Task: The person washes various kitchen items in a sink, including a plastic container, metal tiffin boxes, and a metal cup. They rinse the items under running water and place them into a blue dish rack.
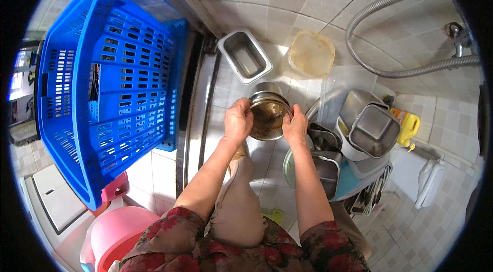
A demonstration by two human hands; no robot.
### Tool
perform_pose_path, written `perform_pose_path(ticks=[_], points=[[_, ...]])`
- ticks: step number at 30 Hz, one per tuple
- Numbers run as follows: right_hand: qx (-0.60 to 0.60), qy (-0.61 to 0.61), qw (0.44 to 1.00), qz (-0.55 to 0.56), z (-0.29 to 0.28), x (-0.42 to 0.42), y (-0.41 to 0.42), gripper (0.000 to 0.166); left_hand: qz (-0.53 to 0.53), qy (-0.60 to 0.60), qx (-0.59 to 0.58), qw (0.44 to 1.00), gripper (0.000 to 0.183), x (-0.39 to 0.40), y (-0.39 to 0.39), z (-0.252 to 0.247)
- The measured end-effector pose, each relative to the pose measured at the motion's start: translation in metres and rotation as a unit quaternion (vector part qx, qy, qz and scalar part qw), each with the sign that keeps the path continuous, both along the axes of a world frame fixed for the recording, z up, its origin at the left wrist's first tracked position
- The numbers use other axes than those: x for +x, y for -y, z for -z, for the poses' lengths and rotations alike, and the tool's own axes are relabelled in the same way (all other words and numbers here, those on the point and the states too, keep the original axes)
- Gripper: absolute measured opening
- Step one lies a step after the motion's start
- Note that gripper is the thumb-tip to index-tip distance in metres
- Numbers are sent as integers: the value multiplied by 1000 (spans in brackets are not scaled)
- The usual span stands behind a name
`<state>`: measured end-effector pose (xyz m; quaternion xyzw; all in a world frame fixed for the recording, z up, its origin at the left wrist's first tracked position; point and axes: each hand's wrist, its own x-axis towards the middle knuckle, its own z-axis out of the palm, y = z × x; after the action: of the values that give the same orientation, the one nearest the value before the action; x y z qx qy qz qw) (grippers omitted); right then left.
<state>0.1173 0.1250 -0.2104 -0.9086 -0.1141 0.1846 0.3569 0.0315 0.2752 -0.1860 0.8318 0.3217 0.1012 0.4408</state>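
Note:
Between my two hands is a round metal pot (268,119), tilted so that its brown-stained inside faces me. My left hand (238,119) grips its left rim, and my right hand (295,125) has hold of the right rim. Just beyond the pot shows another shiny round metal vessel (268,87), partly hidden; whether the two touch I cannot tell. Farther off on the tiled floor lies a rectangular stainless steel pan (246,56). To its right stands a cloudy plastic tub (311,54) with a yellowed rim.
Metal pans (375,130) and a white container (348,145) are piled at right, near a yellow bottle (410,127). A blue slatted plastic basket (131,75) rises at left, with a pink basin (123,229) below it. A metal hose (360,22) curves along the tiled wall.

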Motion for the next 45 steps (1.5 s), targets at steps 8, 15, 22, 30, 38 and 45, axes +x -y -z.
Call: perform_pose_path(ticks=[8,15,22,30,38,45], points=[[-42,0,999,3,7,4,-1,14,20,26,10,999,12,7,-2,13],[-81,-18,996,-17,-4,19,-3,16,79,-10,-15,997,9,23,-17,10],[-123,-40,990,-51,-17,22,1,16,116,-44,-97,988,10,17,-22,13],[-114,-71,987,-87,-26,28,5,20,111,-62,-229,965,16,13,-22,16],[-94,-33,990,-99,-45,38,3,18,115,65,-69,989,14,14,-19,13],[-87,56,987,-120,-79,-13,-23,14,2,-12,142,990,12,-29,-13,-57]])
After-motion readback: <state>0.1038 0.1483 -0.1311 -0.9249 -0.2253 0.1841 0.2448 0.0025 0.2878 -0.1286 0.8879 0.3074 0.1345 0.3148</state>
